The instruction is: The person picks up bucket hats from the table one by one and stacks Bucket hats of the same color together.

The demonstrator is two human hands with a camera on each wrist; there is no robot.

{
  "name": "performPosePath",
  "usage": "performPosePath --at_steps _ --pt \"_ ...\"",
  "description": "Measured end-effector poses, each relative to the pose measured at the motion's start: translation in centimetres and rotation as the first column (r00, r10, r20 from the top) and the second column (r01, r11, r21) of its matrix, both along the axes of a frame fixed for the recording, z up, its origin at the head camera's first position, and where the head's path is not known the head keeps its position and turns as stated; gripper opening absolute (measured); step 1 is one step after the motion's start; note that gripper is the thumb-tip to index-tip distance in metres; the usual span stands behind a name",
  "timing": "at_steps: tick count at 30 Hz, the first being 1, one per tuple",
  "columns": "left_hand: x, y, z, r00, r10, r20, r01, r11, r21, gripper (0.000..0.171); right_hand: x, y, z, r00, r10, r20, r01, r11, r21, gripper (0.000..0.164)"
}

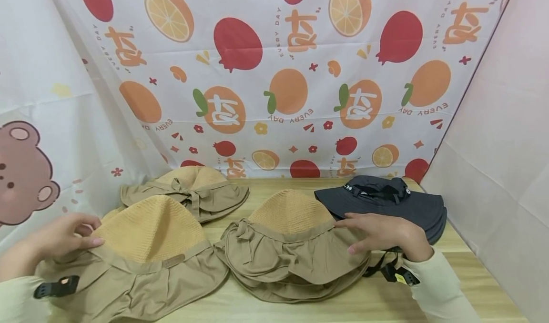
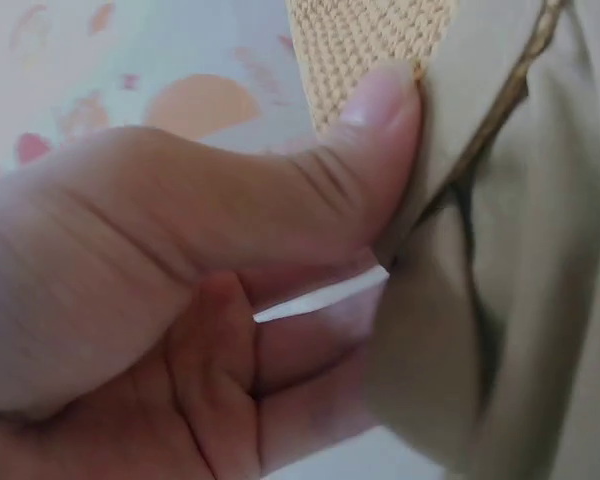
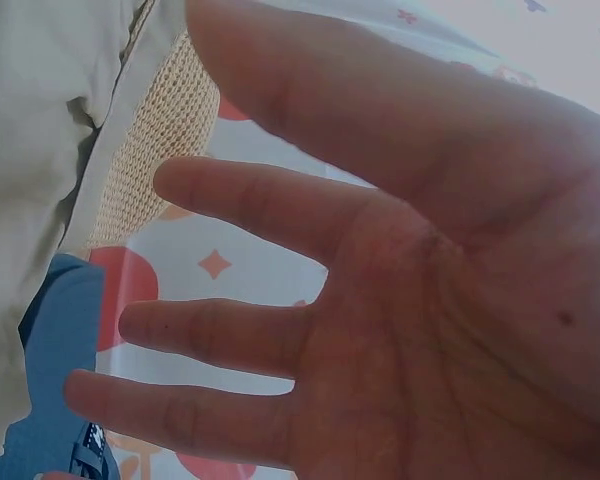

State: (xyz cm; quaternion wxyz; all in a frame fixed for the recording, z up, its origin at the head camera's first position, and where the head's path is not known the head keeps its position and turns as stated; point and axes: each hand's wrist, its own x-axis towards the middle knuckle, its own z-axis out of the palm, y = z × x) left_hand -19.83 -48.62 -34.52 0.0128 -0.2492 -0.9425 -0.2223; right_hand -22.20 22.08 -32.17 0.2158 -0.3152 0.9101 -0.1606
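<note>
A sun hat with a straw crown and khaki fabric brim (image 1: 156,232) lies at the front left. My left hand (image 1: 64,237) pinches its band at the left side; in the left wrist view the thumb (image 2: 375,120) presses on the band beside the woven crown, and a small white tag shows by the fingers. In the middle sits a stack of similar hats (image 1: 291,247) with a bow on the left. Over that stack's right side hovers my right hand (image 1: 381,232), its fingers spread and straight, palm bare in the right wrist view.
Another straw-and-khaki hat (image 1: 201,194) with a bow lies at the back left. Dark wide-brimmed hats (image 1: 386,204) are stacked at the back right, with a black strap and buckle (image 1: 392,270) near the right wrist. A fruit-print curtain (image 1: 279,75) hangs behind the wooden table (image 1: 476,280).
</note>
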Motion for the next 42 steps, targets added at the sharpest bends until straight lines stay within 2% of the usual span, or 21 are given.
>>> performPosePath --at_steps 3,5,6,8,11,13,17,19,25,28,33,37,39,42 --pt "0.5 0.6 1.4 0.993 0.011 -0.118 -0.012 1.000 -0.003 0.028 0.1 0.1 0.1 1.000 -0.009 0.005 0.009 1.000 -0.003 0.069" --pt "1.1 1.0 2.5 0.980 0.074 -0.184 -0.084 0.995 -0.051 0.029 0.1 0.1 0.1 1.000 -0.014 0.007 0.015 1.000 -0.004 0.068" --pt "1.3 1.2 3.0 0.973 0.098 -0.211 -0.112 0.992 -0.059 0.030 0.1 0.2 0.2 1.000 -0.017 0.011 0.017 1.000 -0.006 0.068" --pt "1.8 1.5 4.1 0.949 0.175 -0.263 -0.209 0.972 -0.109 0.031 0.1 0.2 0.2 1.000 -0.017 0.013 0.017 1.000 -0.006 0.067" --pt "2.2 1.8 5.3 0.920 0.224 -0.321 -0.260 0.963 -0.073 0.032 0.1 0.2 0.2 1.000 -0.015 0.017 0.015 1.000 -0.011 0.067" --pt "2.3 1.8 5.9 0.907 0.236 -0.350 -0.260 0.965 -0.023 0.033 0.1 0.2 0.2 1.000 -0.016 0.021 0.016 1.000 -0.015 0.067" --pt "2.2 1.3 6.7 0.898 0.231 -0.373 -0.221 0.973 0.070 0.037 0.1 0.3 0.2 0.999 -0.022 0.025 0.022 1.000 -0.018 0.067" --pt "2.1 0.7 6.9 0.887 0.225 -0.402 -0.221 0.974 0.057 0.038 0.1 0.3 0.2 1.000 -0.022 0.019 0.022 1.000 -0.014 0.067" --pt "1.6 -0.4 7.2 0.843 0.258 -0.472 -0.290 0.957 0.006 0.031 0.2 0.2 0.2 1.000 -0.019 -0.001 0.019 1.000 -0.003 0.067" --pt "1.4 0.1 7.5 0.820 0.276 -0.501 -0.303 0.952 0.029 0.026 0.1 0.2 0.2 1.000 -0.018 -0.003 0.018 1.000 -0.005 0.067" --pt "1.2 1.2 8.1 0.786 0.288 -0.547 -0.289 0.954 0.087 0.025 0.1 0.0 0.5 1.000 -0.025 -0.008 0.025 1.000 -0.004 0.066" --pt "1.6 3.6 9.4 0.773 0.287 -0.566 -0.254 0.957 0.139 0.022 0.0 -0.2 0.8 0.999 -0.012 -0.050 0.013 1.000 0.006 0.065" --pt "2.1 5.6 10.2 0.755 0.284 -0.591 -0.259 0.957 0.129 0.021 -0.2 -0.3 0.9 0.996 0.002 -0.089 -0.002 1.000 -0.001 0.063" --pt "2.8 8.8 11.4 0.738 0.303 -0.603 -0.300 0.948 0.109 0.022 -0.6 -0.5 1.1 0.984 0.021 -0.175 -0.026 0.999 -0.026 0.057"
